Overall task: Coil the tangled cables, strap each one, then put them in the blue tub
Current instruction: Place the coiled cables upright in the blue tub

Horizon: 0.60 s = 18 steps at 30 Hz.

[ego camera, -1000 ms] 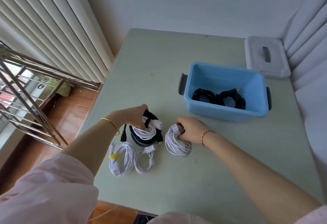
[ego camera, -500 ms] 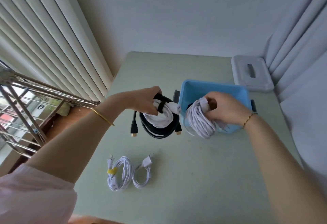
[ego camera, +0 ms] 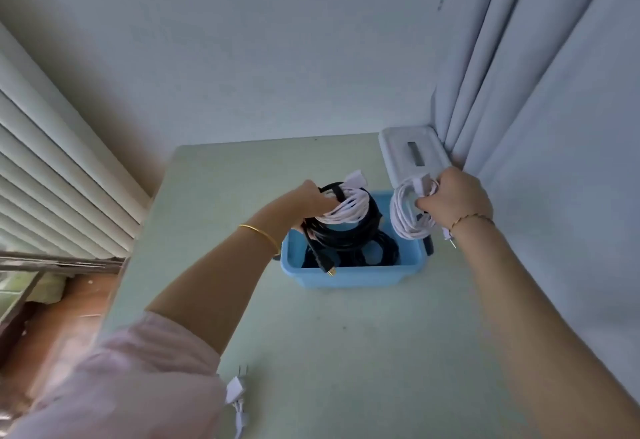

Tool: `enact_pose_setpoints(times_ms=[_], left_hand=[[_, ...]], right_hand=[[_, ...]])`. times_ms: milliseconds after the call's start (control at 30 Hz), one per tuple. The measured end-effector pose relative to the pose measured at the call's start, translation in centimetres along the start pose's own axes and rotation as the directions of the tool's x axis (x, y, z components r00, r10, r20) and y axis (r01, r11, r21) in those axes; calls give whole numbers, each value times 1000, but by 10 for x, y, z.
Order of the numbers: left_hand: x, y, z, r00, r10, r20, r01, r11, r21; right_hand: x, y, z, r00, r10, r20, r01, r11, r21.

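Note:
The blue tub (ego camera: pixel 349 277) stands on the pale green table, with black coiled cables (ego camera: pixel 381 253) lying inside it. Above the tub's left half, my left hand (ego camera: pixel 308 201) grips a bundle made of a black coil (ego camera: pixel 349 234) and a white coil (ego camera: pixel 346 211) together; a black plug (ego camera: pixel 325 265) dangles from it into the tub. My right hand (ego camera: pixel 453 196) holds another white coil (ego camera: pixel 405 220) over the tub's right rim, its plug prongs hanging below my wrist.
The tub's white lid (ego camera: pixel 412 154) lies at the table's far right corner against the curtain (ego camera: pixel 519 92). A white plug and cable (ego camera: pixel 237 400) lie near the front edge, partly hidden by my left sleeve. Blinds and a metal rail stand to the left.
Both hands lifted their coils off the table and carried them away from me to above the tub. The head camera tilted up, so the remaining white coils slid toward the bottom edge.

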<state>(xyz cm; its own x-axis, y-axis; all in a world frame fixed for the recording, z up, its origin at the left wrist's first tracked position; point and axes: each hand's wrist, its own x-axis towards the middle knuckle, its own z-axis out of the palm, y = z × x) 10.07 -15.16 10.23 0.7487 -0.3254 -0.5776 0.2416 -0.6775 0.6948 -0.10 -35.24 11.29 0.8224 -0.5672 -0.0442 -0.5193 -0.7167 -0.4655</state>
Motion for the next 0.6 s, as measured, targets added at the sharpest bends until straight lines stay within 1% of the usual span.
enact_pose_setpoints(times_ms=[100,200,333,400,467,533,600], left_hand=[[23,-8,8,992,-122,-20,122,992,-27],[36,-21,11,972,-233,-15,231,970,-80],[43,-26,17,940,-338,40,332,885,-326],[44,-24,23,931,-362,51,352,846,-401],[45,-26,29,923,-384,-1,342,822,-455],[44,-28,36,921,-387,-48,320,819,-476],[46,-33,41,931,-351,-104,272,854,-443]], right_hand=[[7,-7,13,999,6,40,-4,999,-49],[11,-14,28,996,-8,84,11,999,-44],[17,-22,43,990,-14,139,20,999,-38],[18,-22,45,990,-12,140,18,999,-42],[19,-21,46,991,-9,136,15,999,-44],[19,-20,47,991,-4,135,10,999,-44],[18,-20,50,989,-3,145,11,998,-54]])
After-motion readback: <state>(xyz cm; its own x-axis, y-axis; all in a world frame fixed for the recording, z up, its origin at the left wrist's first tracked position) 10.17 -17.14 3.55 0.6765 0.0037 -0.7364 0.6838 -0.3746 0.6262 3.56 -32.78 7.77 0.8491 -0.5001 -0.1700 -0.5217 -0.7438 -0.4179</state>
